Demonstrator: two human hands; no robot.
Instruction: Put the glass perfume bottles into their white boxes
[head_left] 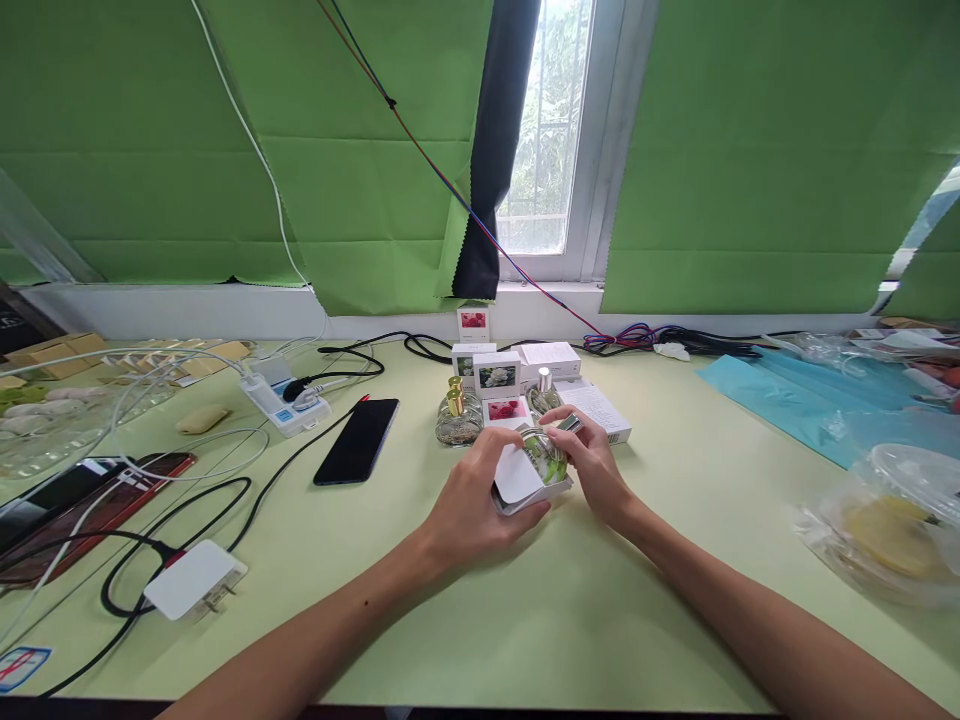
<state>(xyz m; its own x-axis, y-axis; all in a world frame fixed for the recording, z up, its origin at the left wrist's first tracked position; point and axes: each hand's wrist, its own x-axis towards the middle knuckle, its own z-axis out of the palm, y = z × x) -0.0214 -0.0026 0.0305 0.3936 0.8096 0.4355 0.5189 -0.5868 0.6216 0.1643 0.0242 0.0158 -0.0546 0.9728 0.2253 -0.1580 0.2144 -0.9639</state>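
Note:
My left hand [466,492] is wrapped round a small white box [519,477], thumb on top and fingers underneath. In my right hand [594,458] is a round glass perfume bottle [546,450] with a silver cap, gripped near its neck. The bottle lies against the box's open end; I cannot tell how much of it is inside. Just beyond my hands stand a gold-capped perfume bottle [459,418] and a silver-capped bottle [543,392]. Several white boxes with flower pictures, such as the white-flower box [496,374], are grouped behind them.
A black phone [357,441] lies left of my hands. Further left are a power strip [283,398], a white charger [196,578], tangled cables and more phones [97,505]. At right are a blue sheet [780,405] and a plastic container [900,525]. Cables run along the wall.

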